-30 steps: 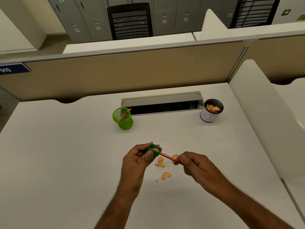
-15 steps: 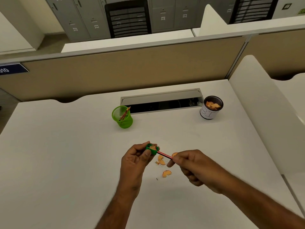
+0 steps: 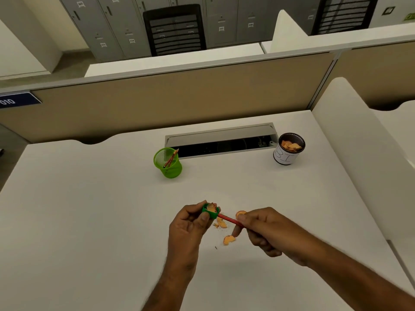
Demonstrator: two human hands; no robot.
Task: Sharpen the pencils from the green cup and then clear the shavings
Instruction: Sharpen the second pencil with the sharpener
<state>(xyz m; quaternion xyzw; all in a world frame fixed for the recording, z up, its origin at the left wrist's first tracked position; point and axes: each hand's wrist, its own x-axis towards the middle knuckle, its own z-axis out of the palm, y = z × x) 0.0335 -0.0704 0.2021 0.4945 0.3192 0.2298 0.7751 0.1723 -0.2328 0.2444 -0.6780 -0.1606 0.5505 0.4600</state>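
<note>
White office desk (image 3: 89,221), shavings (image 3: 229,239) scattered.
Left hand (image 3: 190,223) pinches green sharpener (image 3: 210,211); right hand (image 3: 267,230) fingers closed on red pencil (image 3: 226,218).

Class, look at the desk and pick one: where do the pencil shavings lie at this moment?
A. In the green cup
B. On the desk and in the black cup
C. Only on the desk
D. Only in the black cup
B: orange shavings lie on the desk beneath the hands, and more show inside the black cup with the white label at the far right.
</note>
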